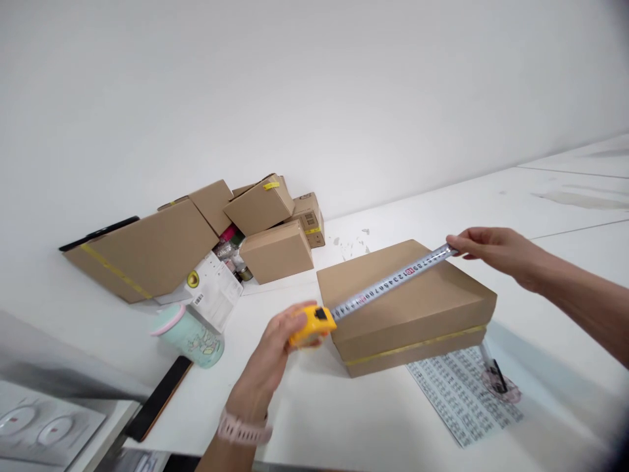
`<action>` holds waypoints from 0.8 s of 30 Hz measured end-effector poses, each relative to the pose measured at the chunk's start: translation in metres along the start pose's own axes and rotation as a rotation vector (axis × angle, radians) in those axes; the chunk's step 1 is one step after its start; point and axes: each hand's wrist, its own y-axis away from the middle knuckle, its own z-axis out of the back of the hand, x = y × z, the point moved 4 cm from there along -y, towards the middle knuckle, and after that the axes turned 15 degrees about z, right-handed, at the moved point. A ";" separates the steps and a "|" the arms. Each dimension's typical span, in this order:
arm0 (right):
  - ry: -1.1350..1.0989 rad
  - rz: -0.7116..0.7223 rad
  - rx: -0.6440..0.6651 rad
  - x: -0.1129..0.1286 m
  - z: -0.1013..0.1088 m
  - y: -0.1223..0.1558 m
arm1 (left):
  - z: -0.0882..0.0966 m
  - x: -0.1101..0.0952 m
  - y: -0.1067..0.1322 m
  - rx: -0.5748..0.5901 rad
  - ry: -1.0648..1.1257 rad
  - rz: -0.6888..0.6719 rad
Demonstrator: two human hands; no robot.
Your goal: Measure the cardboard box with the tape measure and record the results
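Bright, even light, soft shadows, wide-angle bending and blur at the edges.

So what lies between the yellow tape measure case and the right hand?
In the head view, the extended tape blade spans that stretch, lying across the top of the flat cardboard box, from the case to the right hand.

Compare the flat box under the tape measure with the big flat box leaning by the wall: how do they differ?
The measured box lies flat on the table, alone; the leaning box is tilted, amid a pile of smaller boxes. The left hand and right hand stretch a tape measure across the measured box; nothing touches the leaning box. Both are brown cardboard with a yellow tape strip.
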 end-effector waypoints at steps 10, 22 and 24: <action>0.038 0.200 0.435 0.049 -0.065 -0.056 | -0.124 0.099 0.033 0.488 0.320 0.312; 0.054 0.281 0.500 0.022 -0.116 -0.078 | -0.189 0.103 0.018 0.309 0.461 0.222; 0.042 0.281 0.510 0.022 -0.116 -0.077 | -0.199 0.106 0.018 0.282 0.469 0.248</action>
